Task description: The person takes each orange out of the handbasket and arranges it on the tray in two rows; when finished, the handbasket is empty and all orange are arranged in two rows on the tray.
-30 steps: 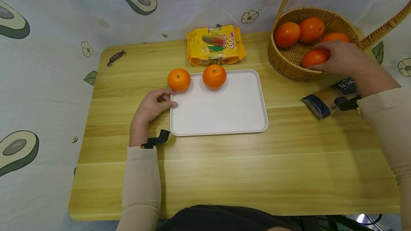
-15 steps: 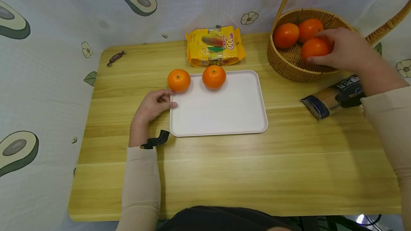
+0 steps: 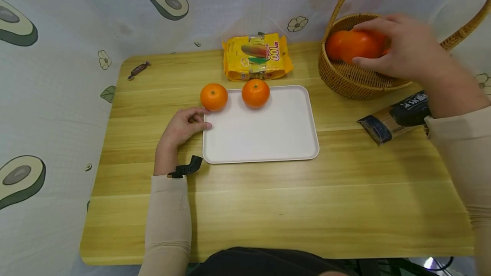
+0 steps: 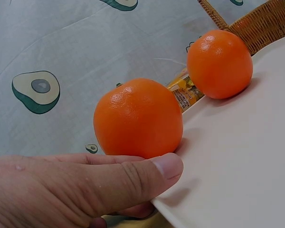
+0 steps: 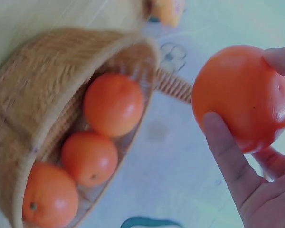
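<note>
My right hand grips an orange by its sides, lifted over the wicker basket. Three more oranges lie inside the basket in the right wrist view. At the left edge of the white tray, my left hand pinches the rim between thumb and fingers. One orange sits at the tray's far left corner, close to the left fingertips. Another orange stands at the middle of the tray's far edge.
A yellow snack packet lies behind the tray. To the right, a pasta bag sits under the right forearm, in front of the basket. A small wrapped candy is at the far left. The basket's tall handle arches beside the right hand.
The right hand has raised the orange off the basket's bottom and shifted it leftward. The left hand and the tray have stayed put.
</note>
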Motion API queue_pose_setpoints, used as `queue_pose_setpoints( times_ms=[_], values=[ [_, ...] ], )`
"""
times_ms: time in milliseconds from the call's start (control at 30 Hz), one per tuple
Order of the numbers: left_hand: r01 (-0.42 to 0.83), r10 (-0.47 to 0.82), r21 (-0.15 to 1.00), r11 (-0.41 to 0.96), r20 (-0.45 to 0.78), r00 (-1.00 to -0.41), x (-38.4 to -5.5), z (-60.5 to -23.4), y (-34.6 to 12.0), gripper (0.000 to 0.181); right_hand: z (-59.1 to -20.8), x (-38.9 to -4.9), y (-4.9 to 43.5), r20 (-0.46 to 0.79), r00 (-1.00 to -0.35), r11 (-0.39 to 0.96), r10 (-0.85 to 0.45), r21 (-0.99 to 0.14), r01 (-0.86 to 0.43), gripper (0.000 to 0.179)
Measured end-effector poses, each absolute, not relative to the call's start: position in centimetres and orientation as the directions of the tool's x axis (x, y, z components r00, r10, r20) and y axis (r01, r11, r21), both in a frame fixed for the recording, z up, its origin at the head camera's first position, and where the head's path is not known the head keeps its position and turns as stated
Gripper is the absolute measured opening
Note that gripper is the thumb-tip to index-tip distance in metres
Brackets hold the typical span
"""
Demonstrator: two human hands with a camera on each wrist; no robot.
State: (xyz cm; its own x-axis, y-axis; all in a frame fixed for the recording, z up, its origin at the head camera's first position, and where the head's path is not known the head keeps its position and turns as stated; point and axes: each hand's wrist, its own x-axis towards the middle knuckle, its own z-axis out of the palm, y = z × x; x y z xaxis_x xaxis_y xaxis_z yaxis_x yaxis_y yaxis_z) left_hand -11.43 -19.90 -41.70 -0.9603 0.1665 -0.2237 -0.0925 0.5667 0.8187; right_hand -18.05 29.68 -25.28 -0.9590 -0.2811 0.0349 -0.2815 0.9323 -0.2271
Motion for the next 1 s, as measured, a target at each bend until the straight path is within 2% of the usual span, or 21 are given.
queue_pose_setpoints(
  times_ms=[133, 267, 367, 467, 667, 767, 867, 1000],
  values=[
    [-0.097, 0.164, 0.819, 0.566, -0.228, -0.96, -11.4, -41.7, -19.9, 0.042, -25.7, -17.6, 28.3, 0.043, -0.952, 0.895, -0.305, -0.328, -0.301, 0.067],
    [-0.1, 0.165, 0.819, 0.565, -0.23, -0.959, -11.4, -41.7, -19.9, 0.041, -26.8, -17.0, 27.0, -0.003, -0.974, 0.844, -0.227, -0.499, -0.195, 0.07],
    [-0.098, 0.168, 0.822, 0.561, -0.229, -0.959, -11.4, -41.8, -19.9, 0.041, -27.9, -16.7, 26.1, -0.014, -0.986, 0.816, -0.167, -0.563, -0.131, 0.075],
    [-0.095, 0.167, 0.823, 0.559, -0.224, -0.96, -11.4, -41.8, -20.0, 0.041, -28.6, -16.6, 25.2, -0.021, -0.989, 0.816, -0.146, -0.568, -0.109, 0.079],
    [-0.094, 0.166, 0.822, 0.562, -0.223, -0.961, -11.4, -41.8, -20.1, 0.042, -29.0, -16.3, 24.0, -0.097, -0.973, 0.877, -0.209, -0.458, -0.143, 0.084],
    [-0.095, 0.165, 0.817, 0.568, -0.227, -0.96, -11.3, -41.8, -20.1, 0.042, -29.5, -15.9, 23.1, -0.118, -0.967, 0.88, -0.227, -0.45, -0.152, 0.085],
    [-0.096, 0.164, 0.815, 0.571, -0.228, -0.96, -11.4, -41.8, -20.1, 0.043, -30.3, -15.4, 22.1, -0.088, -0.973, 0.843, -0.215, -0.52, -0.139, 0.082],
    [-0.094, 0.163, 0.818, 0.567, -0.224, -0.961, -11.5, -41.8, -20.1, 0.043, -32.0, -15.0, 20.9, 0.024, -0.985, 0.721, -0.168, -0.679, -0.14, 0.071]
  ],
)
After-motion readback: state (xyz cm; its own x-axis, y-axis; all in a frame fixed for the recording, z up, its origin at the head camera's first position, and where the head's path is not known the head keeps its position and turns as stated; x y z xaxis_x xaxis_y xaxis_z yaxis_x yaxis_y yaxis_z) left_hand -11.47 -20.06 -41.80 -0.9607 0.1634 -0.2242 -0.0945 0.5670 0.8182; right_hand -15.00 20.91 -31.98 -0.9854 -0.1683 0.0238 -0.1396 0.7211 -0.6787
